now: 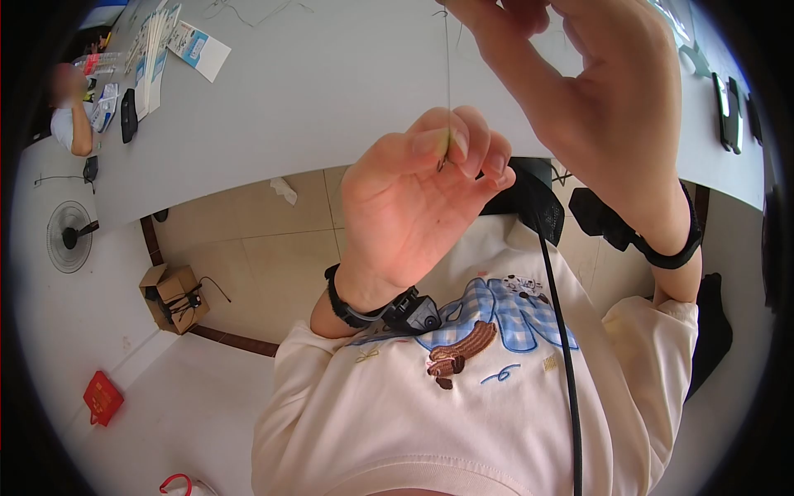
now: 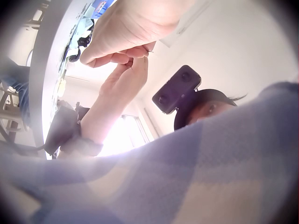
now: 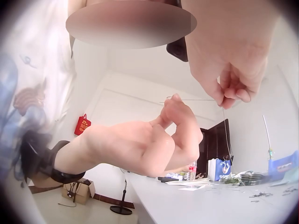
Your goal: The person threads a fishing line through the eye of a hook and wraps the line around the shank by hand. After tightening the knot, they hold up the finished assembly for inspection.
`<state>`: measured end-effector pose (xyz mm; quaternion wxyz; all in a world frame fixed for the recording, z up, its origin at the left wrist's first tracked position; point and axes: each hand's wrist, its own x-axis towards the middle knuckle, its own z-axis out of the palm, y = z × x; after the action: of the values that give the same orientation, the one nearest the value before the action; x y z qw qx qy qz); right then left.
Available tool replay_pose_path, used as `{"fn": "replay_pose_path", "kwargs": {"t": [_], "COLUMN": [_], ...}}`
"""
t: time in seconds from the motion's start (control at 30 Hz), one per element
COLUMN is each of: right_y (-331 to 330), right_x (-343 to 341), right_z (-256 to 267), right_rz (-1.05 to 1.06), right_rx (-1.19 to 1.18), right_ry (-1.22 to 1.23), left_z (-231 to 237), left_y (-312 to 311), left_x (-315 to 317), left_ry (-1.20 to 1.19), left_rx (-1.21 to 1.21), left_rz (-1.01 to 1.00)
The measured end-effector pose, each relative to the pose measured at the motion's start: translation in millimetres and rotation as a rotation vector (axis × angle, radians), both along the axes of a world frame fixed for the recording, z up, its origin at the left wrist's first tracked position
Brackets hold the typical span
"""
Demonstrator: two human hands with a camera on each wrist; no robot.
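Observation:
My left hand [image 1: 413,194] is raised in front of the shirt, palm toward the head camera. Thumb and forefinger pinch a small fish hook [image 1: 442,165], whose dark bend pokes out below the fingertips. From there a thin fishing line [image 1: 447,78] runs taut up to my right hand [image 1: 604,99]. In the right wrist view the right hand [image 3: 231,74] pinches the line [image 3: 196,99] between thumb and fingertips, and a loose length of it hangs below. The left wrist view has the left hand [image 2: 135,30] overlapping the right hand [image 2: 126,79].
Long paper packets [image 1: 153,58] and a black object [image 1: 129,116] lie on the white table [image 1: 273,107], where another person [image 1: 70,116] sits. Phones [image 1: 728,116] lie at the right. A fan [image 1: 69,236] and cardboard box [image 1: 175,299] stand left. A black cable [image 1: 562,347] crosses my shirt.

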<state>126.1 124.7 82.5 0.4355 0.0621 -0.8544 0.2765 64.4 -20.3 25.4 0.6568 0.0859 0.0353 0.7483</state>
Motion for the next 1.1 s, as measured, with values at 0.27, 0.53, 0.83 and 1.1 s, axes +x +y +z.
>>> {"fn": "replay_pose_path", "kwargs": {"t": [0.27, 0.53, 0.83, 1.1], "right_y": [1.3, -0.8, -2.2, 1.8], "right_x": [-0.3, -0.3, -1.2, 1.1], "right_z": [-0.8, -3.2, 0.3, 0.8], "right_rz": [-0.02, -0.043, -0.056, -0.054], "right_rx": [-0.063, -0.179, 0.012, 0.041], "right_ry": [-0.046, -0.135, 0.023, -0.039], "left_z": [0.0, -0.2, 1.0, -4.0], "left_y": [1.0, 0.8, 0.5, 1.0], "left_x": [-0.2, 1.0, 1.6, -4.4], "left_ry": [0.109, 0.002, 0.001, 0.226], "left_rx": [-0.036, -0.018, -0.035, 0.001], "left_rz": [-0.015, 0.005, 0.006, -0.057]}}
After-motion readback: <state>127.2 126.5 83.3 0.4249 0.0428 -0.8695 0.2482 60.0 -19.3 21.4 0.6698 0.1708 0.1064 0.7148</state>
